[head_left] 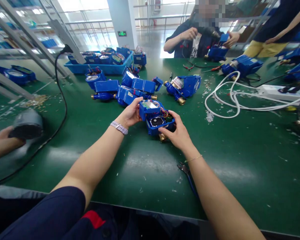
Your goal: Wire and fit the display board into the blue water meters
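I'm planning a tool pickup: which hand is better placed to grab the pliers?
The right hand, probably: the pliers lie beside its forearm, farther from the left hand. Both hold the open blue unit, so the right must first let go.

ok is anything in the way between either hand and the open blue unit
Nothing visible: the left hand and right hand both touch the open blue unit directly. The pliers lie nearer the wearer, by the right forearm, not between.

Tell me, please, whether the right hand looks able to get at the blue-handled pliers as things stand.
Probably yes: the pliers lie beside the right forearm, mostly uncovered, though the right hand would first have to release the blue device.
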Motion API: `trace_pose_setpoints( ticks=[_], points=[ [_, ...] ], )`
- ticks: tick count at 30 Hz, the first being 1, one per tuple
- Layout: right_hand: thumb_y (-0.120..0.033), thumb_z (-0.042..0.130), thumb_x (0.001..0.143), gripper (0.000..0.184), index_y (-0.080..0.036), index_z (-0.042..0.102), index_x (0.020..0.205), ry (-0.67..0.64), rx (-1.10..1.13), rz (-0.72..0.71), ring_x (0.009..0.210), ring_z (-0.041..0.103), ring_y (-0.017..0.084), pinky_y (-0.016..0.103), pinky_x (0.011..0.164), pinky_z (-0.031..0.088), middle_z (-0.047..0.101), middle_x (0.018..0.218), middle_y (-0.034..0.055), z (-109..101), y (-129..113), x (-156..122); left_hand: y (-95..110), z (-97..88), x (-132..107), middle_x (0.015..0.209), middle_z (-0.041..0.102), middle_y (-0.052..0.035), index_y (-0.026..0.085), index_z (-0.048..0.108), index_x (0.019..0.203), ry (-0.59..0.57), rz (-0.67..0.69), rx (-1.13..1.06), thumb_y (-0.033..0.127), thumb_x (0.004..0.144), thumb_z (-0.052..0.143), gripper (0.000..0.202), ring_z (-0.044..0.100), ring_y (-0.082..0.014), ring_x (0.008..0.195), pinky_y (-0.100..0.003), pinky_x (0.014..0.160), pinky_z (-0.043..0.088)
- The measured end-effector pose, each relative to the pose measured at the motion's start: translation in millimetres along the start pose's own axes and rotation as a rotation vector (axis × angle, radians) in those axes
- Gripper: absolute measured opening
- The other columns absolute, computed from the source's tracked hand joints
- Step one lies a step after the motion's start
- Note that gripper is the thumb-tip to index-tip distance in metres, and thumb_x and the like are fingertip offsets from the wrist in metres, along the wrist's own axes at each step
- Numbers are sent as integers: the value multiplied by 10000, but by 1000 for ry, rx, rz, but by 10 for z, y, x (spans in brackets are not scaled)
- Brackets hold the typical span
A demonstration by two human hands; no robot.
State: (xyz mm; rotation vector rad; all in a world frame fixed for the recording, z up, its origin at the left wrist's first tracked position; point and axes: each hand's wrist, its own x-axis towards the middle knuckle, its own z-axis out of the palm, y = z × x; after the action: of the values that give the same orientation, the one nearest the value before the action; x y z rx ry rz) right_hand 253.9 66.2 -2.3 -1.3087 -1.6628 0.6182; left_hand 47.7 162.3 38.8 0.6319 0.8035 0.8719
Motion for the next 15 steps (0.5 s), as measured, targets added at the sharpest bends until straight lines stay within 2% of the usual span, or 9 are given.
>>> trace_pose_setpoints(
  ticks=[5,8,10,15],
  points=[
    [-406,671,836,513,-253,512,1300,32,5,-56,1210,518,245,464,1063,392,549,1331,68,11,60,4,-79,-30,50,546,698,-25,160,690,957,34,100,-105,393,878,610,259,625,-165,407,-240,468,506],
    [-392,570,911,410,-286,520,1304,13,29,-96,1226,516,227,464,1072,393,560,1335,37,-33,119,2,-108,-22,62,691,746,-60,152,687,1030,34,182,-114,388,874,626,289,695,-190,553,-256,568,553],
    [-384,527,938,408,-293,504,1335,0,36,-117,1263,490,222,464,1093,375,550,1354,26,-55,147,4,-118,-16,62,776,758,-82,143,680,1073,26,206,-107,392,877,620,322,720,-203,645,-263,628,569],
    [-387,443,982,460,-257,434,1423,-27,18,-168,1339,411,232,473,1136,319,494,1417,40,-65,173,3,-115,-28,60,604,703,-38,153,685,1063,38,208,-98,405,875,615,322,672,-176,532,-229,543,536]
  ],
)
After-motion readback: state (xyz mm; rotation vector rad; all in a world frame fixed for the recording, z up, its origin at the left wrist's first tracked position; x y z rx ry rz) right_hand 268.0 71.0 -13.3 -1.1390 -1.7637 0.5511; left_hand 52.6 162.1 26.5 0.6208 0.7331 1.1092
